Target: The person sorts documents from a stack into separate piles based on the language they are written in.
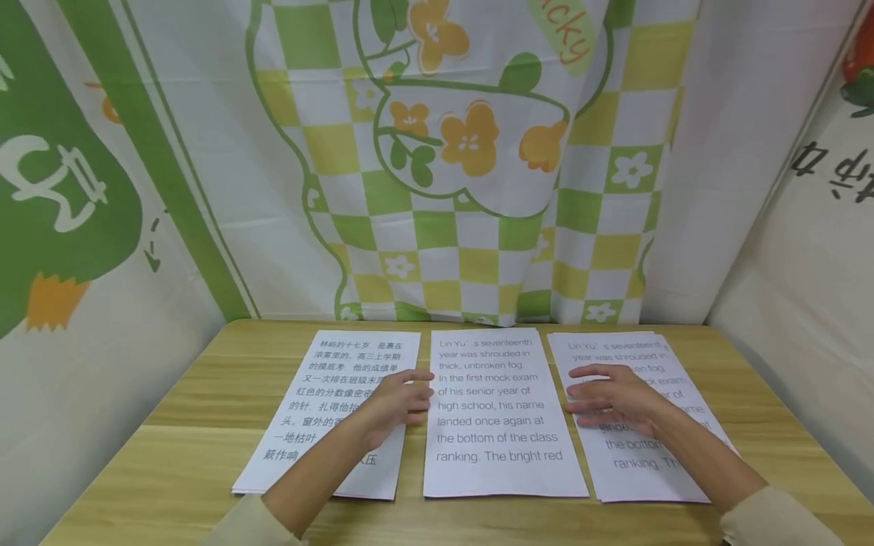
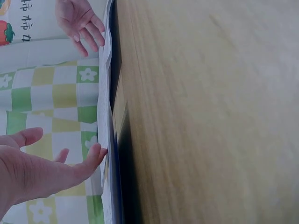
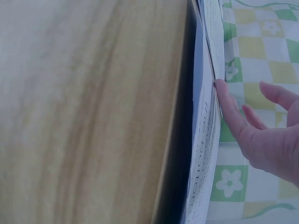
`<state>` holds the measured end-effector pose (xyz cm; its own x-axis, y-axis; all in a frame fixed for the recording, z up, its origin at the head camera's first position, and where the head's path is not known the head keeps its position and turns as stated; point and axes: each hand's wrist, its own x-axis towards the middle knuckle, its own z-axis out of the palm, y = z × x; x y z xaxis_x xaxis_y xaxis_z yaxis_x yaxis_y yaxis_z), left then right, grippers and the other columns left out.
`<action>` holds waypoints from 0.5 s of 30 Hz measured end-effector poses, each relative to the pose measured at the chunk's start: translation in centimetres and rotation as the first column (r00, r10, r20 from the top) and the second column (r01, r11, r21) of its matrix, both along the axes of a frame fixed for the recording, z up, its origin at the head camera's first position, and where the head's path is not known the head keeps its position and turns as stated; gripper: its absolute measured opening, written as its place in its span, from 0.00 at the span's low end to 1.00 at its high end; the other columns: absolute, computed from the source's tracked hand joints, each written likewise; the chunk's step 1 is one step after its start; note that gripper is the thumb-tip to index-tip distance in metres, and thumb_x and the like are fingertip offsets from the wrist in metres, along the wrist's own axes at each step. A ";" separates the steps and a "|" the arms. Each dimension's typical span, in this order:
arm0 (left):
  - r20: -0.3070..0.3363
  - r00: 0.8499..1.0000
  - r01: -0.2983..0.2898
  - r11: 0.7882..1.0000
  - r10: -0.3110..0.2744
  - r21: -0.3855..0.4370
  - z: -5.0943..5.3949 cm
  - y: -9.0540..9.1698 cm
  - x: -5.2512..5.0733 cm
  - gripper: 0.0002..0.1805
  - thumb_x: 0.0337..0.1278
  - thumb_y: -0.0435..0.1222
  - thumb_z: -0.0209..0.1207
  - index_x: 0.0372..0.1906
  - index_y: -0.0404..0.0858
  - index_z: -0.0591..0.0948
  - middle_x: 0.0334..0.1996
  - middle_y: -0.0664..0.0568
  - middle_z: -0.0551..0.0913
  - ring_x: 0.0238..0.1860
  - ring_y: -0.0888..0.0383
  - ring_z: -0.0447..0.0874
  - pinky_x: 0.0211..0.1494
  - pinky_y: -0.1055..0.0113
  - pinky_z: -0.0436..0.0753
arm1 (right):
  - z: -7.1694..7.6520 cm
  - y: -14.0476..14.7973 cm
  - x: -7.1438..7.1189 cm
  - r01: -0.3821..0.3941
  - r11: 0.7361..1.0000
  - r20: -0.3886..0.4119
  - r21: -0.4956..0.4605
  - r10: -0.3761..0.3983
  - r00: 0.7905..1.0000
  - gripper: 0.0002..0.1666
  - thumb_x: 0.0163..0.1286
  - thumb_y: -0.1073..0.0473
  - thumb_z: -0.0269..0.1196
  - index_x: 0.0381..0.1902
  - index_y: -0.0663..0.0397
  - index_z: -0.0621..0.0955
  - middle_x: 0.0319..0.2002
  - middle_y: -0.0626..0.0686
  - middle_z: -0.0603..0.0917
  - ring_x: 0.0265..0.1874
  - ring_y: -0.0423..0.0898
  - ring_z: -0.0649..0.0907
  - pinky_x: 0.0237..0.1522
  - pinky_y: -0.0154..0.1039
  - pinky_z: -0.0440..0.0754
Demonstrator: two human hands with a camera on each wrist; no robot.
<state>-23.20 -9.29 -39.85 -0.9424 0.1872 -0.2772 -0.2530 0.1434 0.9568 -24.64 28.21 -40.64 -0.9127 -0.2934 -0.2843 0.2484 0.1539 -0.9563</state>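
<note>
Three stacks of printed paper lie side by side on a wooden table. The left stack [image 1: 307,425] bears Chinese text; the middle stack [image 1: 501,474] and the right stack [image 1: 635,455] bear English text. My left hand [image 1: 392,406] is over the right edge of the left stack, its fingers loosely spread toward the middle stack. Over the left part of the right stack is my right hand [image 1: 617,398], covering some lines. In the right wrist view, the little-finger side of the right hand [image 3: 266,135] is at the paper's edge. Neither hand holds anything.
The wooden table [image 1: 184,402] shows around the stacks and in narrow gaps between them. A checked, flowered curtain [image 1: 451,250] hangs behind the table's far edge. Printed cloth walls [image 1: 799,303] stand at both sides.
</note>
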 end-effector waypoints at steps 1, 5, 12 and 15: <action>0.002 1.000 -0.001 1.000 0.001 0.010 0.0 -0.1 0.0 0.27 0.68 0.32 0.56 0.70 0.28 0.72 0.63 0.30 0.76 0.62 0.37 0.78 0.64 0.47 0.81 | 0.0 0.0 0.0 0.006 1.000 0.005 0.000 -0.006 1.000 0.38 0.75 0.63 0.63 0.75 0.75 0.61 0.51 0.63 0.87 0.51 0.56 0.89 0.53 0.53 0.88; 0.011 1.000 -0.005 0.998 0.004 0.055 0.0 -0.3 -0.3 0.27 0.67 0.32 0.55 0.69 0.27 0.72 0.58 0.31 0.77 0.59 0.38 0.80 0.63 0.48 0.82 | 0.1 -0.1 0.0 0.001 1.000 0.010 -0.013 -0.001 1.000 0.39 0.75 0.64 0.63 0.75 0.74 0.60 0.50 0.63 0.87 0.51 0.57 0.89 0.53 0.53 0.88; 0.030 0.999 0.008 0.996 -0.011 0.088 -0.3 -0.5 -0.5 0.29 0.67 0.32 0.55 0.71 0.27 0.70 0.58 0.31 0.75 0.60 0.37 0.80 0.64 0.47 0.82 | 0.0 -0.1 0.1 -0.020 0.999 0.009 -0.039 0.020 1.000 0.39 0.75 0.64 0.63 0.75 0.75 0.60 0.50 0.62 0.87 0.51 0.57 0.88 0.54 0.54 0.88; 0.032 0.999 0.012 0.996 -0.015 0.092 -0.3 -0.5 -0.4 0.29 0.68 0.32 0.55 0.71 0.27 0.70 0.58 0.31 0.74 0.61 0.36 0.79 0.64 0.47 0.82 | -0.1 -0.1 0.1 -0.009 0.999 0.020 -0.043 0.010 1.000 0.39 0.75 0.64 0.63 0.75 0.74 0.60 0.50 0.62 0.87 0.50 0.57 0.89 0.54 0.54 0.88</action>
<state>-23.62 -9.83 -40.12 -0.9304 0.2261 -0.2884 -0.2825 0.0588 0.9575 -24.57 28.14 -40.70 -0.9040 -0.3145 -0.2897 0.2667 0.1149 -0.9569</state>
